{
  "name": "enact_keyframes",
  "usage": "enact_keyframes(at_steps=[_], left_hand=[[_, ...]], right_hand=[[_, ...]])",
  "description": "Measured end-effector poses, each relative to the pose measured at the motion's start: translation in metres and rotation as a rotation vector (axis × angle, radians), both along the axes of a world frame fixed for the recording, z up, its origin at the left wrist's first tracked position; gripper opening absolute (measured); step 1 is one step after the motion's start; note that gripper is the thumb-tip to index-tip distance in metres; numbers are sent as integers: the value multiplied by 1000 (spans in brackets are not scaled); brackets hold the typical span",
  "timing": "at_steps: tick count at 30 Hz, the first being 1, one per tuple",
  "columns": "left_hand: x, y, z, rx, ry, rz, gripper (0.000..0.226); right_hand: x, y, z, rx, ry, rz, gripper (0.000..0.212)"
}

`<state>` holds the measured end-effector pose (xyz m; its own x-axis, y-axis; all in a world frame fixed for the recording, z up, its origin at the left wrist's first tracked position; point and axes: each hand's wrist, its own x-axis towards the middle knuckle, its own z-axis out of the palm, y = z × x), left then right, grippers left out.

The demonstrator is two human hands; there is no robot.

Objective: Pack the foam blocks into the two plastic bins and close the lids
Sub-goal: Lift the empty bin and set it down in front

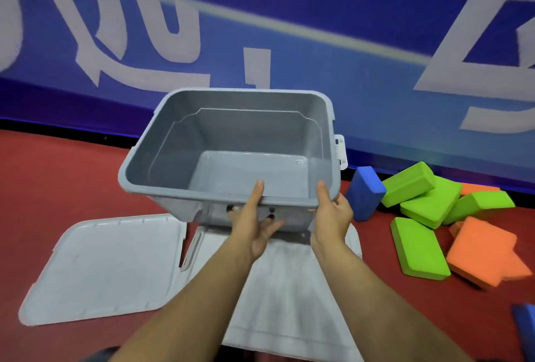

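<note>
Head view: grey bin [231, 141] at frame centre, tilted with its opening toward the camera, held above the red floor [58, 187]; left hand [254, 222] and right hand [331, 214] both grip its near rim, thumbs over the edge, fingers underneath. 2 grey lids lie flat on the floor: one lid [107, 263] lower left, second lid [289, 289] under the forearms. Foam blocks at right, all outside the bin: blue block [365, 192], green blocks [428, 202], orange block [486, 254].
</note>
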<state>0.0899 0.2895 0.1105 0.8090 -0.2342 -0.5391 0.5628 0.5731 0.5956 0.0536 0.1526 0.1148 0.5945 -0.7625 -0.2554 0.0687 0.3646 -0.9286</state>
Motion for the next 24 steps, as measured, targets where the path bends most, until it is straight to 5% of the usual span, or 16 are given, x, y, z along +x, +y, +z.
enact_keyframes(at_steps=[3,10,12,15,17,20,24], left_hand=[[-26,-10,-5,-83,26,-8,107],[-21,11,-6,-97,25,99,64],[-12,15,-6,-117,31,129,60],[-7,22,-8,-82,28,142,43],[-4,28,-12,-72,24,141,30],[0,35,-17,-69,10,135,17],[5,33,-20,-47,-14,113,18]], right_hand=[[-23,13,-4,21,4,23,20],[-47,4,-27,-16,85,290,39],[-63,-18,-57,-128,301,241,53],[-104,-54,-114,-339,926,199,101],[-131,-72,-145,-213,1055,168,126],[-158,-77,-168,241,1072,167,145],[-179,-49,-187,788,632,118,108]])
